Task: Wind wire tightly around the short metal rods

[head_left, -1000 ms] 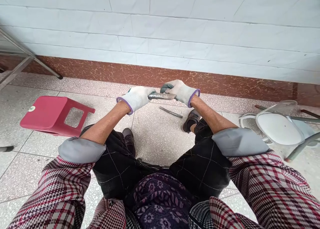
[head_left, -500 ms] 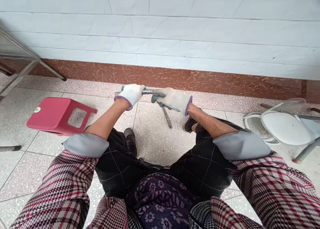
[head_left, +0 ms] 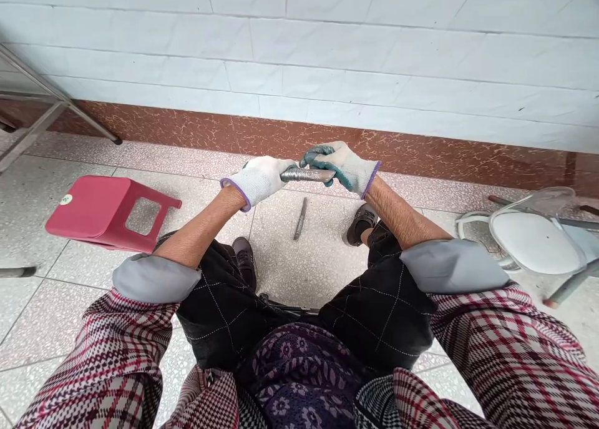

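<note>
My left hand (head_left: 264, 178), in a white glove with a green palm, is closed around a metal rod (head_left: 306, 175) held level above the floor. The rod's middle is shiny silver and ridged, and its right end is duller and brownish; the glove hides its left end. My right hand (head_left: 344, 167), in a matching glove, is at the right end, its fingers curled over and behind the rod. Part of its grip is hidden. Below, a thin dark metal bar (head_left: 300, 218) lies on the floor between my shoes.
A red plastic stool (head_left: 93, 210) lies on its side at the left, near a metal frame leg (head_left: 88, 120). At the right stands a chair with a white round seat (head_left: 538, 241). A tiled wall (head_left: 299, 60) with a brown marbled base runs across the front.
The rod has shifted right and up, and more of its right part shows. My right hand has risen and moved right. The bar on the floor is now fully in view.
</note>
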`<state>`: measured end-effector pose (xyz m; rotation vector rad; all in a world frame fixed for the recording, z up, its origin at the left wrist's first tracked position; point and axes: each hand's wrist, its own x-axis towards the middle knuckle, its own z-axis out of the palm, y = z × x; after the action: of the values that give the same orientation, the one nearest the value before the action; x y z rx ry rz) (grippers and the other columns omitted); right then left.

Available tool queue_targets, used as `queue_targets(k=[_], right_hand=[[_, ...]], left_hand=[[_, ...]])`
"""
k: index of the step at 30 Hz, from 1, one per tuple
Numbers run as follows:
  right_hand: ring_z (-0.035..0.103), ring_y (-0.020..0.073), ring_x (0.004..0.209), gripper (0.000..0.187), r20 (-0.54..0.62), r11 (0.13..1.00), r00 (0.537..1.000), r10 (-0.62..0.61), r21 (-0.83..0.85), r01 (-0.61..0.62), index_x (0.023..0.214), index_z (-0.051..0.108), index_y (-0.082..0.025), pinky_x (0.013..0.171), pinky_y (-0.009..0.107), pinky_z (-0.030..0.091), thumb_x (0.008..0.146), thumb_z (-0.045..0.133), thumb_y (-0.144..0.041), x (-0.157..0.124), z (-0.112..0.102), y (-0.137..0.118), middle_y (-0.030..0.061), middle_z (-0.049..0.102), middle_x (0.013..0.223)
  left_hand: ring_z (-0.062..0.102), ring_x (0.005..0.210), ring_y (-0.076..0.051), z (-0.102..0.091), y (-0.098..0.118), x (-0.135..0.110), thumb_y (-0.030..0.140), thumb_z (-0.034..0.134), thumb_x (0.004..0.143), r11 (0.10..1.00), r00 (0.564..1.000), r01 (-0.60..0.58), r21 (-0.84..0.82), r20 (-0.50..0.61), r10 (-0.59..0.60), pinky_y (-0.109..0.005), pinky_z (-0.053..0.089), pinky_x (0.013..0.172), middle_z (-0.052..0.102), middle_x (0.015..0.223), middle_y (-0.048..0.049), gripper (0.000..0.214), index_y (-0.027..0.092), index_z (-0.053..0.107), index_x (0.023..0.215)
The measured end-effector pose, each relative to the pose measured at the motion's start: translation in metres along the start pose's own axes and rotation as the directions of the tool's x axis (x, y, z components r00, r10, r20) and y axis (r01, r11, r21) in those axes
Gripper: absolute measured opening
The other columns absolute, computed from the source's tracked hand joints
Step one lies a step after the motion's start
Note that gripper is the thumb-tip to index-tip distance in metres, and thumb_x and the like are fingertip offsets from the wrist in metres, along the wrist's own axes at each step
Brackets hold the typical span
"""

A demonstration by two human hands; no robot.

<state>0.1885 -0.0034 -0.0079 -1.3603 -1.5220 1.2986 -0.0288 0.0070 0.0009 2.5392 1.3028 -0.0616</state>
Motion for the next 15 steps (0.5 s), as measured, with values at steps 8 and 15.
queue_targets(k=[8, 15], right_hand=[[0.041, 0.0094, 0.043, 0.015, 0.102, 0.992, 0.992, 0.076, -0.106, -0.065, 0.078, 0.071, -0.017, 0.038, 0.024, 0.033, 0.092, 0.072, -0.022, -0.013, 0.017, -0.004, -0.0021, 0.054, 0.054], [0.058, 0.0132, 0.059, 0.007, 0.078, 0.941, 0.997, 0.004, -0.338, 0.023, 0.087, 0.08, -0.019, 0.046, 0.025, 0.043, 0.092, 0.075, -0.021, -0.031, 0.02, -0.013, 0.0046, 0.072, 0.075]], left_hand=[[0.072, 0.09, -0.021, -0.007, -0.005, 0.01, 0.027, 0.055, 0.102, 0.988, 0.965, 0.126, -0.093, -0.218, -0.144, -0.031, 0.05, 0.078, 0.08, 0.104, -0.0103, 0.036, 0.018, 0.075, 0.13], [0.074, 0.093, -0.029, 0.007, -0.019, 0.027, 0.022, 0.052, 0.103, 0.941, 0.976, 0.206, 0.27, 0.017, -0.218, -0.04, 0.052, 0.082, 0.078, 0.096, -0.014, 0.039, 0.023, 0.076, 0.133]])
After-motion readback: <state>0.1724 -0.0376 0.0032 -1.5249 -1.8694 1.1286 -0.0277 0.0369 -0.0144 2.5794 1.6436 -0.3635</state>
